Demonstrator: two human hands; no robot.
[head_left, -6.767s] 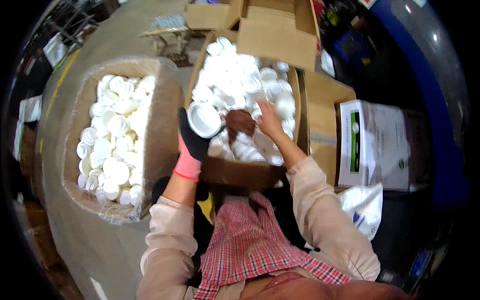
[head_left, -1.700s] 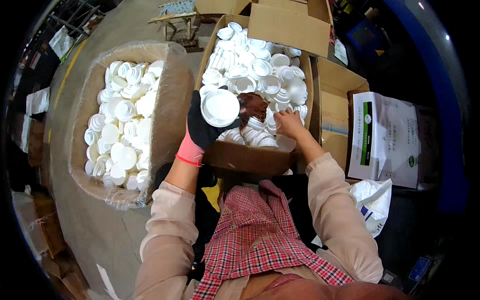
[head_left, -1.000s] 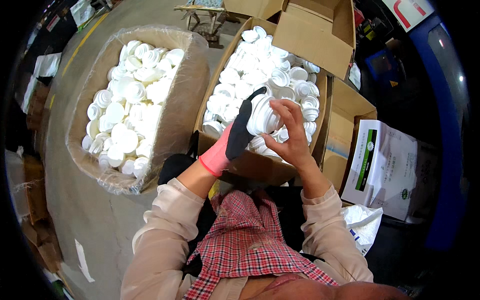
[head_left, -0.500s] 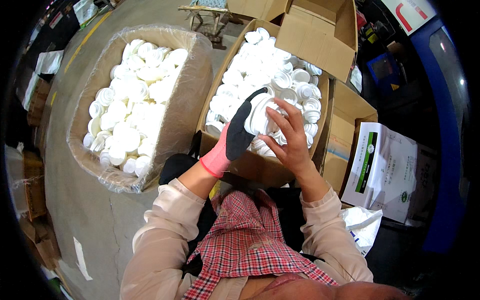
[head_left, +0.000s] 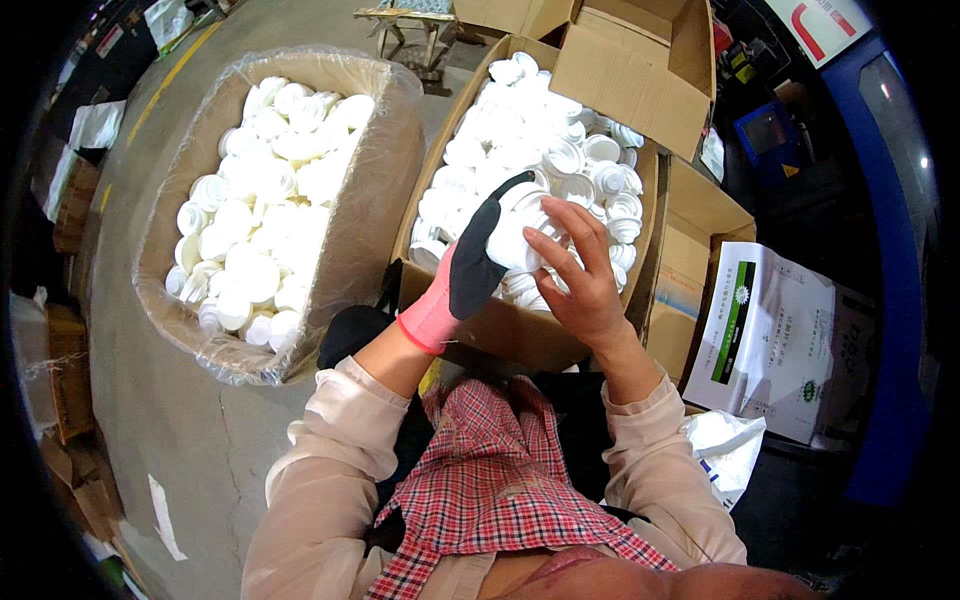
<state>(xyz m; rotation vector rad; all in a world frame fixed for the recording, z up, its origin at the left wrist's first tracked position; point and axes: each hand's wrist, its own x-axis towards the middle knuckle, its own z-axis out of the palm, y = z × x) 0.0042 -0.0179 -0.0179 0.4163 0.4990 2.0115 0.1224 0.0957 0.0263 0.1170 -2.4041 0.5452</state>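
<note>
Two cartons (head_left: 520,330) on concrete floor (head_left: 190,420) | both hands' (head_left: 580,280) grip closed round white cap (head_left: 515,240)

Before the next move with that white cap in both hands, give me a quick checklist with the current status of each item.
1. White cap held by both hands: ok.
2. Left hand gloved, grip closed on the cap: ok.
3. Right hand bare, fingertips on the cap: ok.
4. Cardboard box of loose caps open below the hands: ok.
5. Plastic-lined box on the left open, with caps inside: ok.
6. Cap free of defects: cannot tell.
</note>
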